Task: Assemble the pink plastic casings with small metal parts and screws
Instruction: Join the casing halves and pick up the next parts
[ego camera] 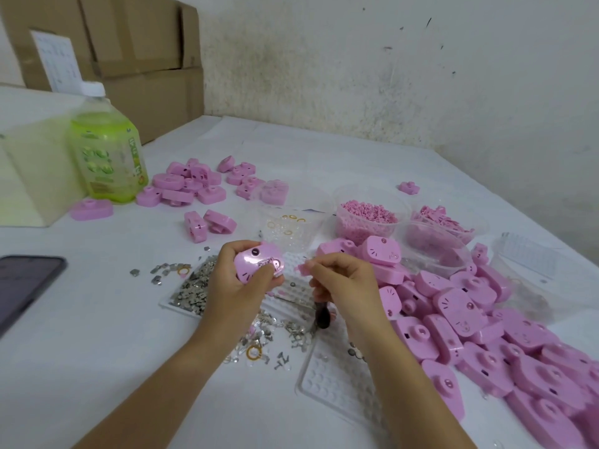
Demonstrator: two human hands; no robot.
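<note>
The left hand (233, 286) has its fingers curled round one pink casing (259, 264), held just above the middle of the table (97, 335) with its open recess facing up. The right hand (343, 283), just beside it, pinches a small pink piece (303, 269) between thumb and forefinger. Its lower fingers seem also to clamp a dark tool (323, 315), perhaps a screwdriver handle, though the view is too blurred to be sure.

Below the hands lie loose screws and rings (259, 341). A flat of metal parts (191, 286) sits to the left and a dimpled white tray (334, 377) toward the near edge. A heap of casings (486, 335) runs along the right edge, behind it tubs of pink bits (366, 218), and a smaller pile of casings (194, 186) lies toward the far left corner beside a green bottle (107, 157).

The likely risk is the piece slipping from so light a pinch while the same hand carries the tool. It would then drop into the scatter below and be hard to find. Seating it crooked could also jam the recess.
</note>
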